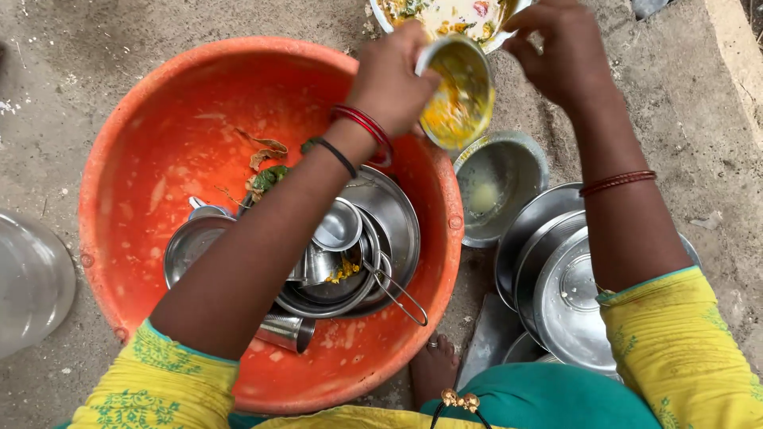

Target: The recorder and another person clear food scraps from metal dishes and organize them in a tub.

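My left hand (391,78) grips a small steel bowl (461,95) smeared with yellow food, tilted on its side above the orange tub's far rim. My right hand (563,54) hovers just right of the bowl, fingers curled near its rim and over a white plate (445,16) holding food scraps. The big orange tub (159,159) holds a pile of steel dishes (358,246), small cups, a strainer and vegetable peels (266,163).
A steel bowl (499,184) with a little residue stands on the ground right of the tub. Stacked steel plates (556,278) lie under my right forearm. A large steel pot (32,278) sits at the left edge. My foot (433,367) rests near the tub.
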